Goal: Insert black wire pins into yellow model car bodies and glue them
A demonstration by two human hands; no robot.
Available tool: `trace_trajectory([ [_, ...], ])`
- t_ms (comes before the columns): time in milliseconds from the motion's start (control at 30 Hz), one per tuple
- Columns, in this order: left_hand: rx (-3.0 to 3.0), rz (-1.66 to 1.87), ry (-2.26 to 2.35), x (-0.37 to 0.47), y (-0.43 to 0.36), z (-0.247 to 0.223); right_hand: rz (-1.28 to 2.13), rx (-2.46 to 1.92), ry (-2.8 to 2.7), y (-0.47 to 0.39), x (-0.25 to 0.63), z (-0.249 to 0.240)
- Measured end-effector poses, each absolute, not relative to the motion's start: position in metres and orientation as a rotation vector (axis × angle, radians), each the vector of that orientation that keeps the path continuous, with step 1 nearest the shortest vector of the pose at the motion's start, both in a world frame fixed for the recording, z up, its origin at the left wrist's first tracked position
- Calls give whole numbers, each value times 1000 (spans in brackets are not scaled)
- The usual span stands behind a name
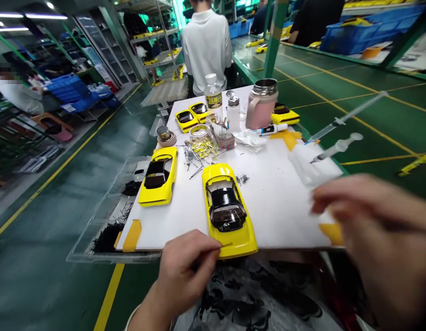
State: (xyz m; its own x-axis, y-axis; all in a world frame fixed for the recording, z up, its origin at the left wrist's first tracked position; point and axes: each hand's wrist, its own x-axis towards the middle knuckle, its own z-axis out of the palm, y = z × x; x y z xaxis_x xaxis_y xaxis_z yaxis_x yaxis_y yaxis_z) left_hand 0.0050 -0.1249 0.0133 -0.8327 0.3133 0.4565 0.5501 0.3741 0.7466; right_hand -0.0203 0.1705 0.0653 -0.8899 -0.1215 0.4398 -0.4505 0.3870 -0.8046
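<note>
A yellow toy car body with a black roof and dark windows lies on the white board right in front of me. At its near left corner, my left hand is closed in a pinch on a thin stick-like piece, whose tip reaches over the yellow surface. Off to the right, my right hand is smeared by motion above the board's edge, so its fingers do not show clearly. Beyond it two syringes, one long and one short, lie at the board's right side.
Another yellow car body lies left. Behind are a bag of small yellow parts, a pink mug, a clear bottle, a marker and crumpled tissue. A clear tray of black pieces sits lower left.
</note>
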Motion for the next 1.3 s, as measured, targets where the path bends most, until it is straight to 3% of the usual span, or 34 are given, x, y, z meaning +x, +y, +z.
trace_trajectory([
  [167, -958, -1172, -2393, 17, -107, 12, 1432, 1037, -2370, 119, 6, 41],
  [467, -968, -1136, -2367, 20, -107, 7, 1279, 937, -2432, 115, 3, 27],
  [967, 37, -2062, -2237, -6, -124, -24, 1189, 732, -2396, 116, -19, -6],
  [1300, 18, -2132, -2210, -10, -119, -30, 1167, 703, -2400, 113, -19, -14],
])
